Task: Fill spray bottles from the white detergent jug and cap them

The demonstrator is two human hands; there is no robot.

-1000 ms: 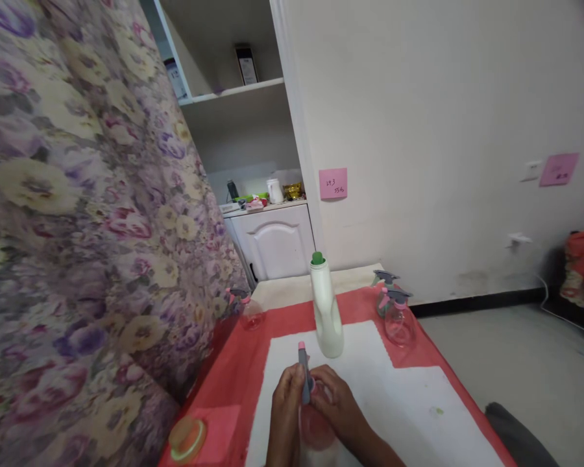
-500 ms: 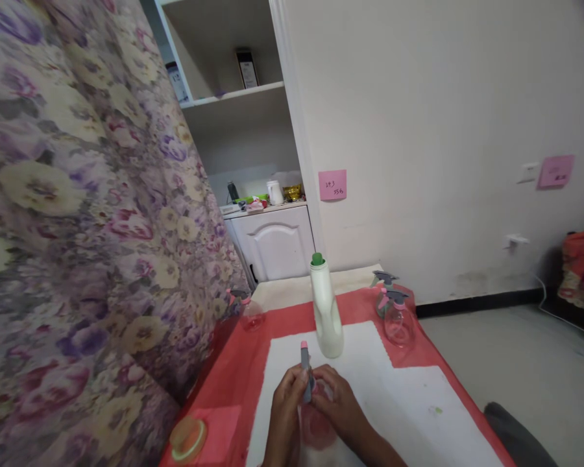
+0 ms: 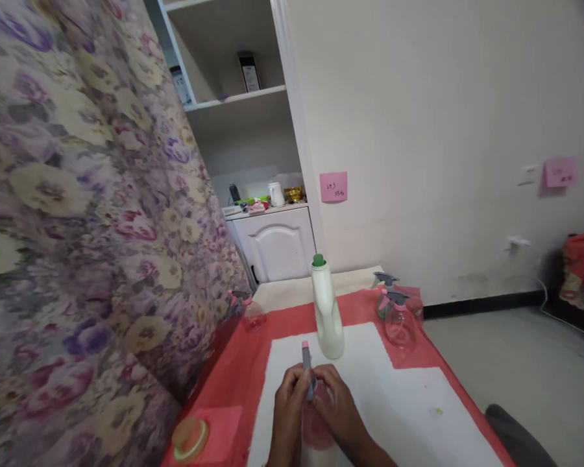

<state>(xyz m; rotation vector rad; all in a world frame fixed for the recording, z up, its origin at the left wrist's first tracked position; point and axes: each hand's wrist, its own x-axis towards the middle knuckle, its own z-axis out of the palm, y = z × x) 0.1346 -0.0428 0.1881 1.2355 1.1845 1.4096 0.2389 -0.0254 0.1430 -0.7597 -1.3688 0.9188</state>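
Standing here watching: the left hand (image 3: pixel 288 402) and right hand (image 3: pixel 338 408) are both closed around a pink see-through spray bottle (image 3: pixel 316 428). It stands upright on the white sheet (image 3: pixel 409 402) at the near end of the tabletop (image 3: pixel 233 383), fingers pinched in around the neck. Its grey sprayer head (image 3: pixel 307 370) pokes up between them.

Pretty tight at 12 o'clock, since a tall white jug (image 3: pixel 327 318) with a green cap is just beyond the knuckles. At 2 o'clock two more sprayers (image 3: pixel 399 321) crowd the right edge, one close behind the other. At 11 o'clock another small one (image 3: pixel 250 314) sits right against the flowery curtain (image 3: pixel 78 227), which hangs tight along the left edge. A round lid (image 3: pixel 189 438) sits at 9 o'clock near the front left corner.

Most of the free space is at 3 to 4 o'clock, bare white sheet out to the edge, then floor (image 3: pixel 516 363).
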